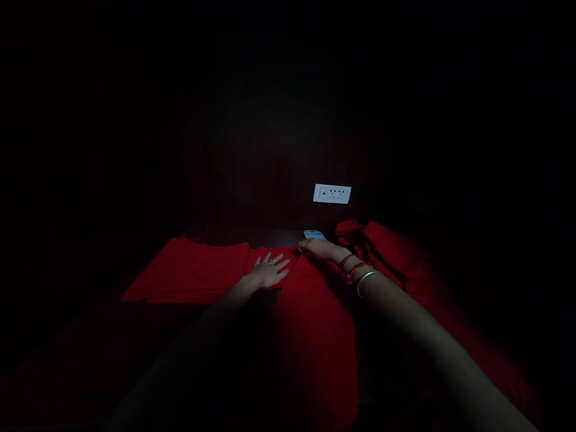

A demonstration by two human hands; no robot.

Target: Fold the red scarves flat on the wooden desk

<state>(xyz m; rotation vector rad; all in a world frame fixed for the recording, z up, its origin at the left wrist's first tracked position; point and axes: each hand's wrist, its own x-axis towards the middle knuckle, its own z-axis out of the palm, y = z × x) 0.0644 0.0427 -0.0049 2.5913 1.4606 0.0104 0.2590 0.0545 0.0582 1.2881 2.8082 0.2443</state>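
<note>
My left hand (270, 272) lies flat with fingers spread on a red cloth (211, 267), which is folded in layers on a dark surface. There is a ring on one finger. My right hand (317, 248), closed, pinches the top edge of a red cloth panel (321, 324) that hangs down toward me. Just behind that hand is a phone (314, 234) with a lit screen, partly covered by the hand. Bracelets and a silver bangle (365, 281) circle the right wrist.
More crumpled red cloth (396, 252) lies to the right of my right forearm. A white socket plate (332, 194) is set in the dark upright panel behind. Everything around the dim pool of light is too dark to make out.
</note>
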